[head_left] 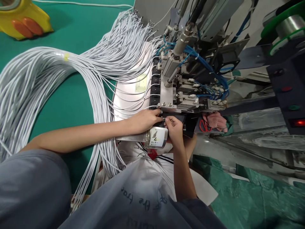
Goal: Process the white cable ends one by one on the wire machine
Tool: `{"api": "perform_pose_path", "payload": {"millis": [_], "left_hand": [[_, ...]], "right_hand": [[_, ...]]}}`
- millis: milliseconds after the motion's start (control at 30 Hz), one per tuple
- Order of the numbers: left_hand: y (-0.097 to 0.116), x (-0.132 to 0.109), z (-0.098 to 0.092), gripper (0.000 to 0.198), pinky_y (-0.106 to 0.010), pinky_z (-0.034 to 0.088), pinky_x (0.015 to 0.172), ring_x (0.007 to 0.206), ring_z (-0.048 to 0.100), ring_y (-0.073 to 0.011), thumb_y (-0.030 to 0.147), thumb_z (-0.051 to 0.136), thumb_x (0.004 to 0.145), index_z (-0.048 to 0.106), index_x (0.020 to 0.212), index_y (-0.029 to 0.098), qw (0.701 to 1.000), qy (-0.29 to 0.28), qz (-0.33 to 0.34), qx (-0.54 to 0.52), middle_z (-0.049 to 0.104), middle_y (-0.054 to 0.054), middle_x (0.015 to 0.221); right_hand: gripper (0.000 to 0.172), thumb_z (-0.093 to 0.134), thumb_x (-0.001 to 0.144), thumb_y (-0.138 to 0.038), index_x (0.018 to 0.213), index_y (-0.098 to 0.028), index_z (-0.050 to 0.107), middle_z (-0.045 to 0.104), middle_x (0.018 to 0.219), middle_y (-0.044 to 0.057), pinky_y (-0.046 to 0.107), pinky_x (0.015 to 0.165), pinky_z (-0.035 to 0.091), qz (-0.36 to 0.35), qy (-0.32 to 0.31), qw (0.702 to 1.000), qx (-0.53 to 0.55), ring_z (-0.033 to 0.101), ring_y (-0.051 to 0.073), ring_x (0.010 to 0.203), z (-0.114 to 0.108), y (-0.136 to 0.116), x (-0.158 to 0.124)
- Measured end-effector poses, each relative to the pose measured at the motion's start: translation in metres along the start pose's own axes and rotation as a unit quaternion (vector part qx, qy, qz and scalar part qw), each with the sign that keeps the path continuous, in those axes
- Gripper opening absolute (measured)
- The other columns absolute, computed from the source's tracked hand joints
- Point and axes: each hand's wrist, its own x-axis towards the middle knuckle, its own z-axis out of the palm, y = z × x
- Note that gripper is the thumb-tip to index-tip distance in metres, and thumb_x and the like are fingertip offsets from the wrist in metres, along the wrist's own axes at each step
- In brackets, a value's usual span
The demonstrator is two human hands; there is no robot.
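My left hand (146, 121) reaches across a bundle of white cables (95, 98), thumb and forefinger pinched just below the machine's front block. From the right, my right hand (175, 127) meets it, also in a pinch. A small silvery piece (164, 119) shows between the fingertips; it looks like a cable's metal end, but its kind is too small to make out. Beside the hands stands the machine (168, 95), with several cables running into its row of black slots (155, 81). Under my hands lies a clear-wrapped box with a white label (157, 137).
White cables are heaped on the green table (71, 111) and on a pale board (130, 92). A yellow toy-like object (28, 22) sits far left. Red-handled scissors (204, 126) and a pink cloth (216, 121) lie right of the machine. A control box (289, 86) stands farther right.
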Motion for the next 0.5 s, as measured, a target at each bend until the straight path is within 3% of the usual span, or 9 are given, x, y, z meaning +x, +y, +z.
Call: {"api": "perform_pose_path", "payload": {"millis": [100,300,500], "left_hand": [[-0.001,0.0005,-0.0005,0.03,-0.025,0.044,0.059,0.07,0.059,-0.014,0.011,0.044,0.088,0.065,0.108,0.016,1.0,-0.004,0.011,-0.005,0.057,-0.008,0.09],[-0.001,0.0007,-0.0028,0.03,-0.025,0.045,0.061,0.075,0.06,-0.0149,0.009,0.045,0.087,0.064,0.109,0.015,1.0,0.002,0.026,-0.005,0.057,-0.008,0.091],[0.0002,0.0013,-0.0055,0.03,-0.024,0.046,0.062,0.075,0.059,-0.0142,0.008,0.045,0.087,0.063,0.11,0.013,1.0,-0.016,0.024,0.003,0.057,-0.009,0.092]], "right_hand": [[0.022,0.06,0.075,-0.038,0.072,-0.017,0.056,0.052,0.056,-0.003,0.022,0.047,0.038,0.022,-0.012,1.0,0.014,0.045,0.009,0.049,0.0001,-0.0015,0.0],[0.019,0.06,0.073,-0.035,0.077,-0.017,0.061,0.06,0.066,0.001,0.024,0.052,0.046,0.009,0.03,0.998,0.045,0.056,0.012,0.058,0.0004,-0.0079,0.0027],[0.013,0.062,0.071,-0.03,0.071,-0.017,0.062,0.06,0.062,0.0,0.025,0.052,0.047,0.0,0.025,1.0,0.013,0.053,0.011,0.053,-0.0011,-0.0094,0.0018]]}}
